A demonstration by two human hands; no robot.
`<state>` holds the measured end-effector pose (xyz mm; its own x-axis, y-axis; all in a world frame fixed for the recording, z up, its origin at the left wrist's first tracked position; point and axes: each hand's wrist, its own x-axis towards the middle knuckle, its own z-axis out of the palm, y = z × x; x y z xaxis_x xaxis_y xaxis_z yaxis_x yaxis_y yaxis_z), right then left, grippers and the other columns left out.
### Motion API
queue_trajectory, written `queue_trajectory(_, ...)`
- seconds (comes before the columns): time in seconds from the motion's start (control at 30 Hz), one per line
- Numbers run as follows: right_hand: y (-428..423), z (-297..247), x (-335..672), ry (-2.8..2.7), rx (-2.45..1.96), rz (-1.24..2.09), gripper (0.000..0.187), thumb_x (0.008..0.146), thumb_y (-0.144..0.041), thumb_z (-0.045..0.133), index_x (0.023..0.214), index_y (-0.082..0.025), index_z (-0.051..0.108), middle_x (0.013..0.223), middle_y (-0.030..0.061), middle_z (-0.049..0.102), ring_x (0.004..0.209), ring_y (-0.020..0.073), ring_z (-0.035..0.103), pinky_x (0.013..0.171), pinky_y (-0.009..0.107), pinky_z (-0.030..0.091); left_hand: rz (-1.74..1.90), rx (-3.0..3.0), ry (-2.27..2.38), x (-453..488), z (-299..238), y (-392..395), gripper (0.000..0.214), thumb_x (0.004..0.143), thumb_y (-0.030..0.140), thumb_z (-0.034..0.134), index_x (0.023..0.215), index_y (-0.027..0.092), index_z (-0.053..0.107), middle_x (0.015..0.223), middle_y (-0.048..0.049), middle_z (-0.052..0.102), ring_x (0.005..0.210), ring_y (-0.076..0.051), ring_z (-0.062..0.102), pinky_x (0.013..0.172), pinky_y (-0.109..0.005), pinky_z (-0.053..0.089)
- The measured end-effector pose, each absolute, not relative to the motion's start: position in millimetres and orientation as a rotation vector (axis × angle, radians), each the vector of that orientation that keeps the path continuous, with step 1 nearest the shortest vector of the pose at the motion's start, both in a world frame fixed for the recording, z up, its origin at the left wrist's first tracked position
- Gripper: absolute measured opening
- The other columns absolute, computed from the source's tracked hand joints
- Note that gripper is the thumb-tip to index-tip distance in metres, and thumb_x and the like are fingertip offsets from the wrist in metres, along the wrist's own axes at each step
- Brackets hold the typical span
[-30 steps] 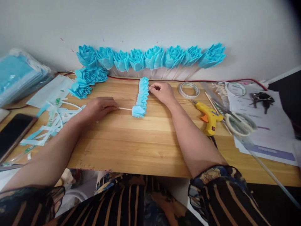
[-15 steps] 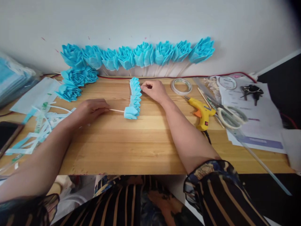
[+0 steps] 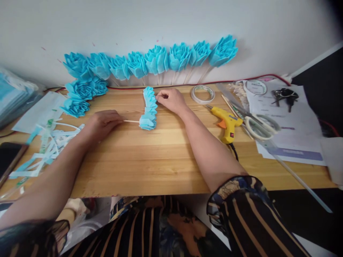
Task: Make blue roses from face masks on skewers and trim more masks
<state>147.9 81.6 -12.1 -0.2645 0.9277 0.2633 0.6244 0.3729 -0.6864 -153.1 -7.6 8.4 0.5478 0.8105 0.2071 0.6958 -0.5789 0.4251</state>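
A strip of folded blue paper petals lies on the wooden table, running away from me. Its near end is rolled into a small bud on a thin wooden stick. My left hand is closed, pinching the stick's left end. My right hand is closed in a pinch on the strip's right edge, near its far end.
Finished blue paper flowers lean against the wall, with more lying at the left. A tape roll, yellow glue gun, scissors, papers and keys are on the right. Paper scraps and a phone lie left.
The bud on the stick has moved a little further along the strip, shortening the flat part. Both hands keep their grips; the camera view shifted slightly.
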Motion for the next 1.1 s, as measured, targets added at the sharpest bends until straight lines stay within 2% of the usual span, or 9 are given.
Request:
queue_trajectory(0.07, 82.4, -13.6, 148.2, -1.986, -1.330, 0.603, 0.022, 0.084, -0.032, 0.062, 0.076, -0.018, 0.075, 0.072, -0.0012, 0.069, 0.067, 0.0135, 0.055, 0.063, 0.028, 0.031, 0.573, 2.470, 1.313, -153.7, 6.9, -7.4, 0.028, 0.097, 0.040, 0.052, 0.101, 0.020, 0.071, 0.099, -0.0073, 0.075, 0.089, -0.021, 0.069, 0.079, -0.029, 0.051)
queue_trajectory(0.17, 83.6, -15.5, 148.6, -1.983, -1.325, 0.605, 0.022, 0.084, -0.033, 0.061, 0.077, -0.018, 0.075, 0.072, -0.0010, 0.069, 0.067, 0.0138, 0.055, 0.063, 0.028, 0.031, 0.544, 2.438, 1.386, -154.1, 5.8, -6.6, 0.026, 0.095, 0.040, 0.052, 0.095, 0.020, 0.068, 0.094, -0.0059, 0.075, 0.083, -0.021, 0.068, 0.075, -0.029, 0.050)
queue_trajectory(0.43, 83.2, -14.9, 148.8, -1.992, -1.312, 0.597, 0.023, 0.085, -0.034, 0.061, 0.074, -0.017, 0.074, 0.072, -0.0009, 0.069, 0.067, 0.0134, 0.055, 0.063, 0.028, 0.030, 0.563, 2.514, 1.293, -150.8, 6.0, -2.0, 0.024, 0.097, 0.037, 0.049, 0.088, 0.020, 0.064, 0.088, -0.0057, 0.067, 0.082, -0.020, 0.064, 0.076, -0.030, 0.048)
queue_trajectory(1.1, 83.5, -15.5, 149.0, -2.013, -1.287, 0.620, 0.024, 0.084, -0.033, 0.059, 0.078, -0.016, 0.076, 0.072, 0.0000, 0.068, 0.069, 0.0139, 0.054, 0.066, 0.029, 0.033, 0.577, 2.502, 1.345, -145.7, 5.9, -2.0, 0.024, 0.097, 0.037, 0.047, 0.088, 0.024, 0.065, 0.089, -0.0064, 0.070, 0.085, -0.023, 0.065, 0.075, -0.033, 0.048)
